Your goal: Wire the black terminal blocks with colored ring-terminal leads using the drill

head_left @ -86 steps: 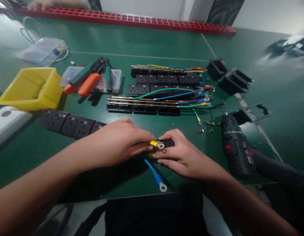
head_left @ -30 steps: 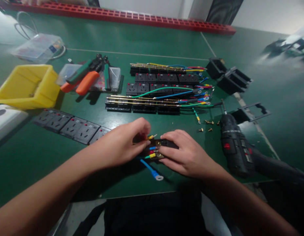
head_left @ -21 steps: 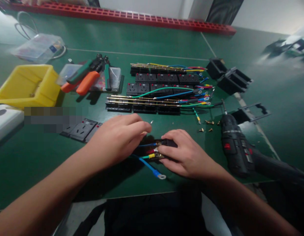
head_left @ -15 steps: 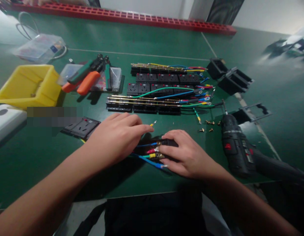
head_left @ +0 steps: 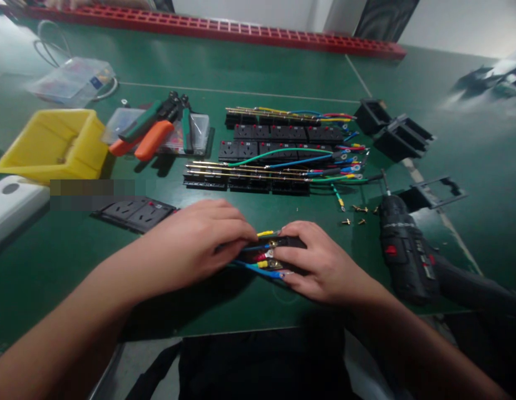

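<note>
The wired black block [head_left: 294, 242] lies left of the drill [head_left: 403, 250], its near end in the grip of your right hand [head_left: 325, 264], thumb on the far edge and fingers over the top; your left hand [head_left: 208, 239], farther from the drill, is curled narrow over the leads, and whether it pinches one you cannot be told, its fingertips being hidden; if your right fingers slacken, the block could twist and the red lead [head_left: 262, 255] might shift on its contact; the blue lead [head_left: 266, 271], its ring against or beside your lower finger, could snag there; the block's long axis runs roughly crosswise before you, its gripped end pointing toward the drill.
</note>
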Available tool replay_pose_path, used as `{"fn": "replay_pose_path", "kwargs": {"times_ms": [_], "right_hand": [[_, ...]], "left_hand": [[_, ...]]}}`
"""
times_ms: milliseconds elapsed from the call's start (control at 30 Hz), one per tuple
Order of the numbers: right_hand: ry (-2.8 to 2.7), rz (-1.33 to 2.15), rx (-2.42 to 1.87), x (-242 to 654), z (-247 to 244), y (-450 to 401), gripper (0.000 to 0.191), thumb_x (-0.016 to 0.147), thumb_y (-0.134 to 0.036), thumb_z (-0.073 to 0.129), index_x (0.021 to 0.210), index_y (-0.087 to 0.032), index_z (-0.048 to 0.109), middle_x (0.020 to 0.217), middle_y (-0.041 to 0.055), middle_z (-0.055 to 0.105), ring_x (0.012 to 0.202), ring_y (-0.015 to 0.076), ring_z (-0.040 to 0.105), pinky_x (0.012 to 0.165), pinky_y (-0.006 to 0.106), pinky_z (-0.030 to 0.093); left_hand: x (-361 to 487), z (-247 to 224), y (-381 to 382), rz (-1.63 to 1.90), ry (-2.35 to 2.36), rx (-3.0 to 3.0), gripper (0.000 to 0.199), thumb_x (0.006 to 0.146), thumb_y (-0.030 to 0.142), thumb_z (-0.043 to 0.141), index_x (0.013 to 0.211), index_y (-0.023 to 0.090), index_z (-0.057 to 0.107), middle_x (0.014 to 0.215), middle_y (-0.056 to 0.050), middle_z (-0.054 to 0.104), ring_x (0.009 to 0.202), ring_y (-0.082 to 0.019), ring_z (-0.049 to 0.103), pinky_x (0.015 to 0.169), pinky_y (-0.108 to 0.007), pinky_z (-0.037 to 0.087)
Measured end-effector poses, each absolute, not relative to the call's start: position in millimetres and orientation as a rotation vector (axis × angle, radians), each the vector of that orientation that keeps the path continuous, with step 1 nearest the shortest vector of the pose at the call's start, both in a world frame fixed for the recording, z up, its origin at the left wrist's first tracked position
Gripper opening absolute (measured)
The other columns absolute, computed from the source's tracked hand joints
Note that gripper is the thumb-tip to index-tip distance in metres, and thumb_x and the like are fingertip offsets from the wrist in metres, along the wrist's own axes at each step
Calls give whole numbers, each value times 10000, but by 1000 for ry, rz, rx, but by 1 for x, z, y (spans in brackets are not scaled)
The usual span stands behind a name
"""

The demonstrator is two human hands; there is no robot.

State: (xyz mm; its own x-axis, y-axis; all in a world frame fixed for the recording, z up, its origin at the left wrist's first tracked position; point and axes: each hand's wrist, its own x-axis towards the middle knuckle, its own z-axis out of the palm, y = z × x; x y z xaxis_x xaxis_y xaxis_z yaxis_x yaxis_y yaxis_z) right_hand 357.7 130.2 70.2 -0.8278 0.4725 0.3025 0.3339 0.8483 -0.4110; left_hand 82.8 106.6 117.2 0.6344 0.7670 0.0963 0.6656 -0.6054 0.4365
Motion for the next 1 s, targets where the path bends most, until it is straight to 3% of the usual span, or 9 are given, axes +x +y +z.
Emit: {"fn": "replay_pose_path", "kwargs": {"times_ms": [333,667,800,1000], "right_hand": [[-2628,529,-650,360,69,130,263,925,-356,627,1134,-227,720,1186,109,576,1121,240,541,958,437,469],[-2621,546,-680,360,68,130,223,920,-356,647,1088,-239,737,1171,98,578,1102,226,541,942,416,467],[-2603,556,-681,361,68,129,209,916,-346,655,1077,-240,736,1172,101,570,1110,226,538,950,416,468],[-2588,586,-682,360,66,131,215,912,-338,662,1093,-242,728,1164,100,573,1095,221,543,942,411,473]], "left_hand": [[98,108,104,133,1155,2668,218,1031,338,471,1054,277,679,912,-3,709,840,-186,611,747,-327,377],[91,103,101,311,1237,2470,174,1019,370,509,1079,283,648,907,13,652,848,-161,549,755,-287,363],[91,104,98,352,1200,2571,181,1033,332,488,1091,301,657,895,35,681,827,-162,540,737,-311,330],[97,103,94,344,1244,2831,201,1018,299,504,977,240,692,842,11,699,768,-184,550,686,-357,278]]}}
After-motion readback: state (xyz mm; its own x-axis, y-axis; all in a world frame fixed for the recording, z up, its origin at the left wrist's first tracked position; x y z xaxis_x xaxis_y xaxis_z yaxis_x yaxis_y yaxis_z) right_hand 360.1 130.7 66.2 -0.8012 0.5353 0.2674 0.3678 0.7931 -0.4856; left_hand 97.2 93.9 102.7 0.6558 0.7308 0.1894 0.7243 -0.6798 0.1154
